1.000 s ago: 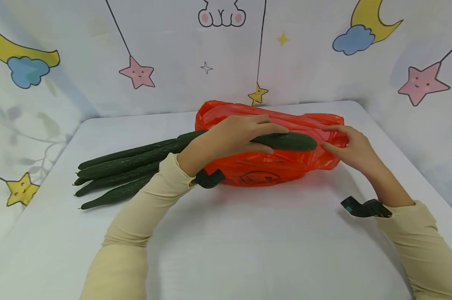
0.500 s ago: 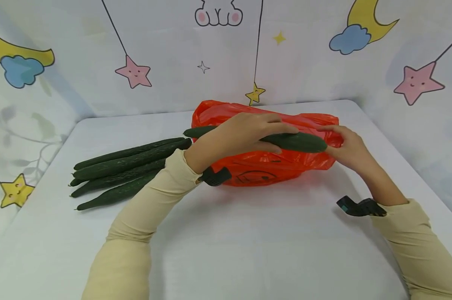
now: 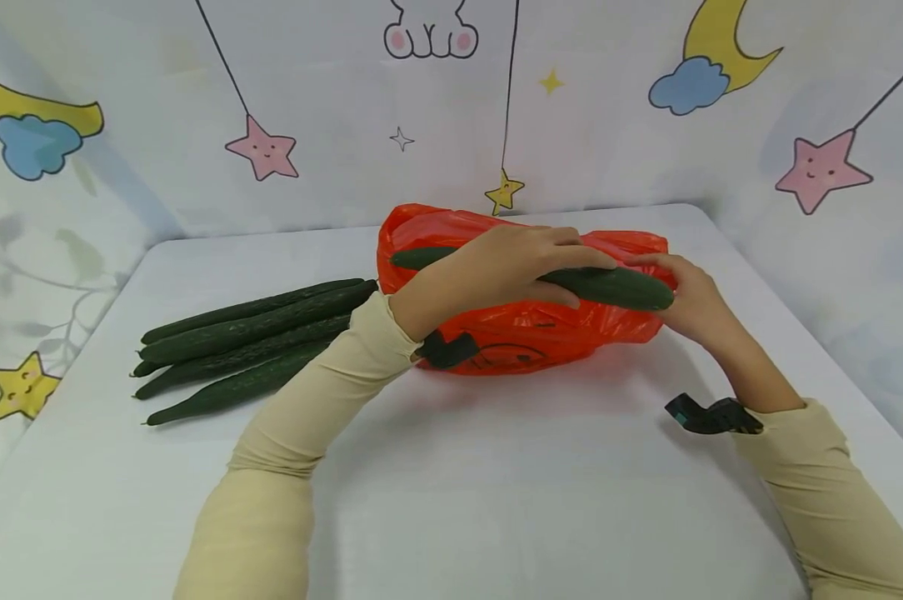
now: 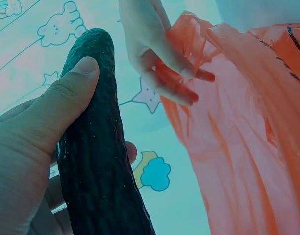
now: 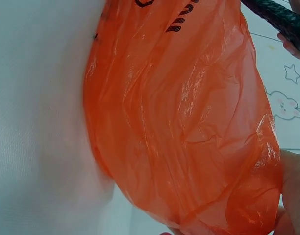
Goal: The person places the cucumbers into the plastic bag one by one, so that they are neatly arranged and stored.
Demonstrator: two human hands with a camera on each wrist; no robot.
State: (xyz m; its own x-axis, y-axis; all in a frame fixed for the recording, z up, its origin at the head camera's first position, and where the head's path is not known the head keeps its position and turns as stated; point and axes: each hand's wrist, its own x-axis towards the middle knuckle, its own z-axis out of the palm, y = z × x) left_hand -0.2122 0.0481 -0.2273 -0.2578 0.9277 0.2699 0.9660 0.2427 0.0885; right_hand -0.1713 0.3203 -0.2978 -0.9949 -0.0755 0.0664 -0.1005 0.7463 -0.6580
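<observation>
Cucumber (image 3: 624, 288) hung above the red bag (image 3: 552, 327), wrapped in the left hand (image 3: 513, 265), while the right hand (image 3: 691, 302) held the bag's rim in bent fingers; we judged one lifted, not yet inside, other cucumbers (image 3: 260, 323) left of the bag remaining.

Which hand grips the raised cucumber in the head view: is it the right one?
No, the left hand grips the raised cucumber, while the right hand is at the red bag.
</observation>
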